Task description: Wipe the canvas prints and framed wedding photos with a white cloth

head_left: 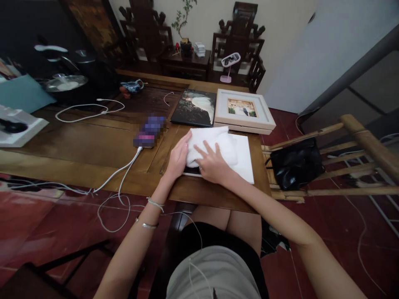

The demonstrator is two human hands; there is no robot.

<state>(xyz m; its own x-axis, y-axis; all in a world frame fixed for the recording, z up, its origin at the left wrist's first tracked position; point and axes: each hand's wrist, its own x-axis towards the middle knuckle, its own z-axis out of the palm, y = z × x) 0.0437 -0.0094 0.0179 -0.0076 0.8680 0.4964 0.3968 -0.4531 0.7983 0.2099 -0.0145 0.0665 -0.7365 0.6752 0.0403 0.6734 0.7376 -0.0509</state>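
Observation:
A folded white cloth [213, 141] lies over a thin flat piece, perhaps an open album or frame, with a white right part [245, 155] and a dark strip showing at its lower left. My right hand [213, 164] rests on the cloth with its fingers spread, pressing from above. Along the left edge of the cloth and the flat piece, my left hand [178, 157] is set with its fingers stretched out straight. Most of the flat piece's left part is hidden by the cloth and my hands.
Behind the cloth lie a dark photo panel [196, 107] and a pale framed photo [245, 109]. A phone [149, 132] with a white cable [126, 164] is to the left on the wooden table [93, 145]. On the right, a bamboo chair [330, 131] holds a black bag [296, 162].

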